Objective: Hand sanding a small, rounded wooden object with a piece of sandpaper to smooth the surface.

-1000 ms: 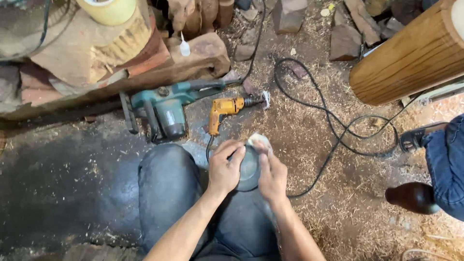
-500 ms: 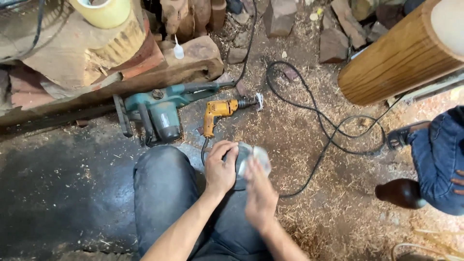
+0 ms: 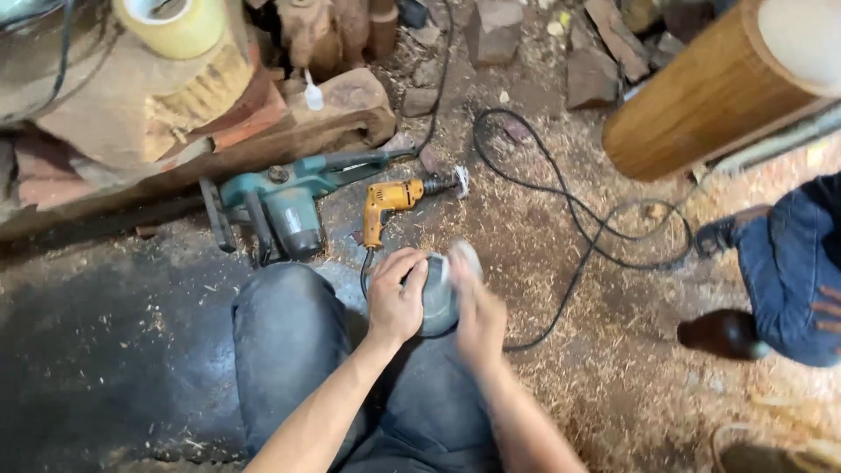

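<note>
Left hand (image 3: 396, 298) fingers curl around a round grey object (image 3: 436, 293), gripping it above the knees. Right hand (image 3: 473, 307) is blurred against the object's other side; its finger state cannot be told. A yellow drill (image 3: 390, 203) lies just beyond the object, a teal saw (image 3: 285, 203) left of the drill.

A small rounded grey object (image 3: 435, 293), dull and smooth like a shallow metal bowl or cap, sits between the person's knees, just above the lap and over the sawdust-strewn floor. The left hand (image 3: 394, 298) wraps its near side, fingers curled over the rim, holding it tilted on edge. The right hand (image 3: 477, 311) presses against its far side, blurred, with a pale scrap (image 3: 464, 258) at the fingertips touching the object's top edge; what the scrap is cannot be told.
</note>
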